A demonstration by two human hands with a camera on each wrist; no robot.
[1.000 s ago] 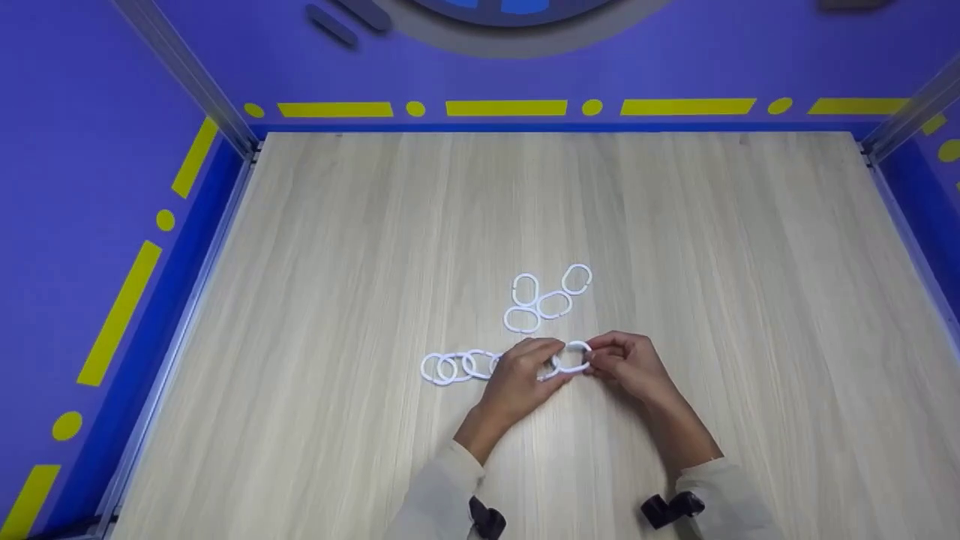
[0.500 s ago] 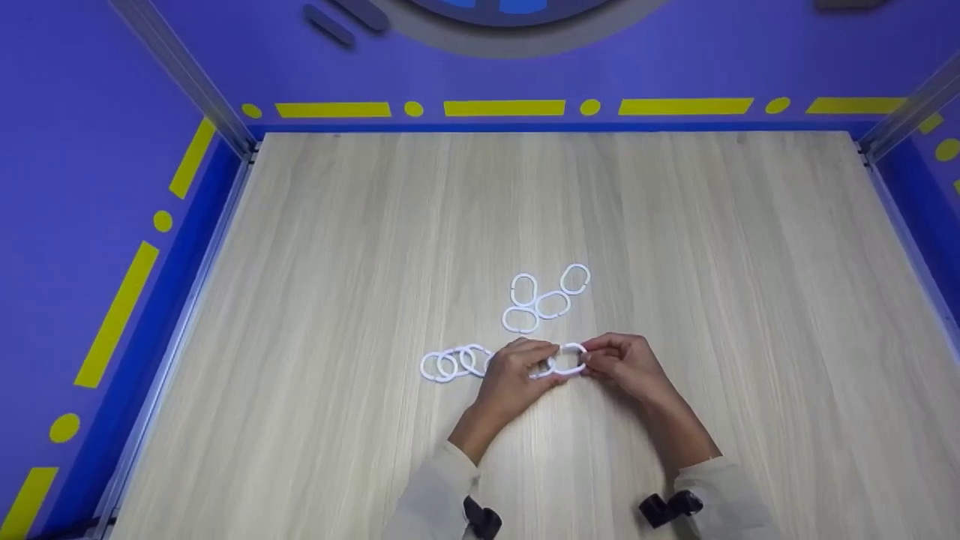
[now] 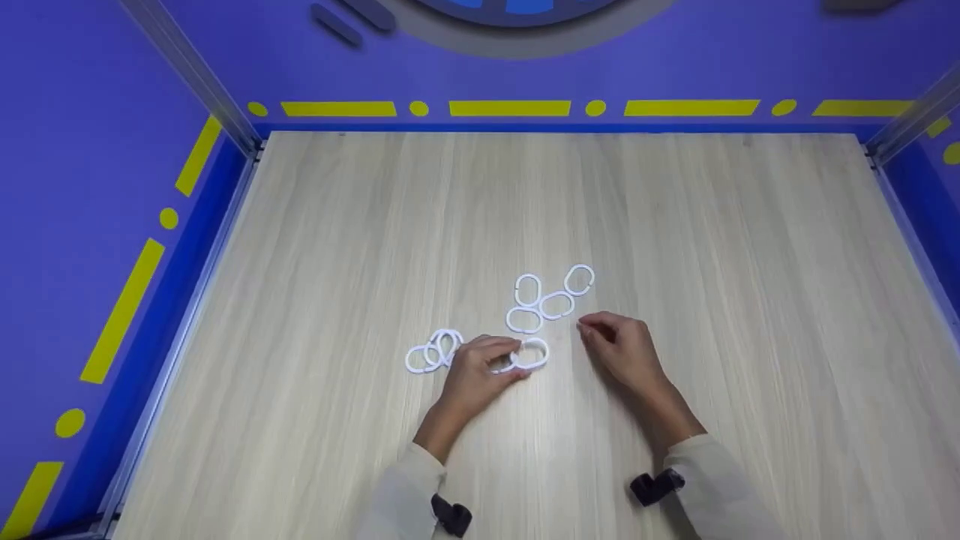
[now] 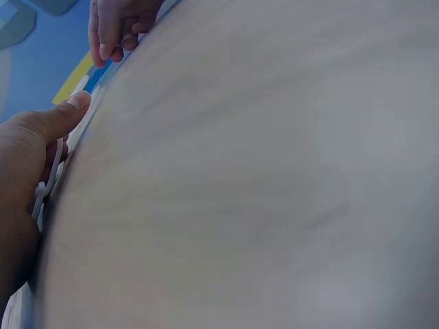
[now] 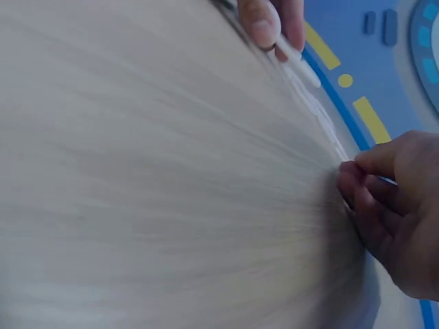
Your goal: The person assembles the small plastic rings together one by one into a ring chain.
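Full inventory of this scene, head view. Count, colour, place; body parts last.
Linked links: several, some hidden, white, showing either side of left hand
Loose links: 4, white, grouped beyond hands
Tabletop: 1, light wood-grain, beneath everything
Wall panels: 3, blue-purple, left, back, right
Dashes and dots: many, yellow, on panels
Round motif: 1, blue, back panel top
Wrist devices: 2, black, at sleeves
Sleeves: 2, pale, forearms
Left hand: 1, bare, holding linked links
Right hand: 1, bare, near loose links

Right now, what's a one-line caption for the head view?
Left hand holding a white link chain, right hand near four loose links.
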